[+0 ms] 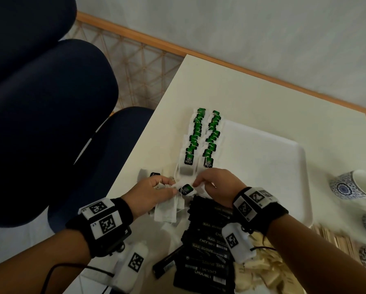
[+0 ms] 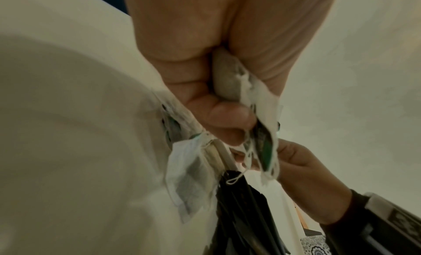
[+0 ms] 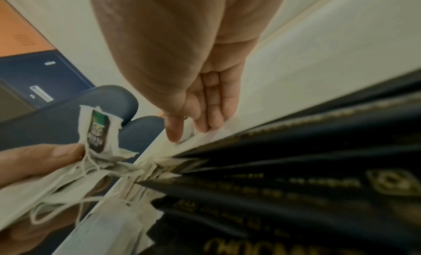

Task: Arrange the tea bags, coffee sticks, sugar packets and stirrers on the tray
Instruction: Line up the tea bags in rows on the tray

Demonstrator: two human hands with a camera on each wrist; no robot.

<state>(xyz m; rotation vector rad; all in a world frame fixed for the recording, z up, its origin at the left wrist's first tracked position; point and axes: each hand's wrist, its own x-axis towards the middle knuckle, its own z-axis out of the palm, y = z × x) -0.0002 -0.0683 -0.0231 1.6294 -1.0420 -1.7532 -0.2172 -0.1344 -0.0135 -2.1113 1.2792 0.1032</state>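
Note:
Two rows of green-tagged tea bags (image 1: pixel 203 137) lie along the left edge of the white tray (image 1: pixel 262 158). My left hand (image 1: pixel 167 188) grips a loose bunch of tea bags (image 1: pixel 167 211) just in front of the rows; one green tag (image 1: pixel 186 189) sticks out by the thumb (image 3: pixel 61 151). In the left wrist view the left hand's curled fingers (image 2: pixel 218 115) close round the bags (image 2: pixel 230 79). My right hand (image 1: pixel 200 184) meets it from the right, thumb and fingertips (image 3: pixel 175 133) pinching the white edge of a tea bag. Black coffee sticks (image 1: pixel 207 240) lie under my right wrist.
Beige sugar packets (image 1: pixel 260 270) and wooden stirrers (image 1: pixel 337 238) lie at the near right. Blue-patterned cups (image 1: pixel 352 185) stand to the right of the tray. A stray tea bag (image 1: pixel 144 174) lies near the table's left edge, beside dark blue chairs (image 1: pixel 50 102).

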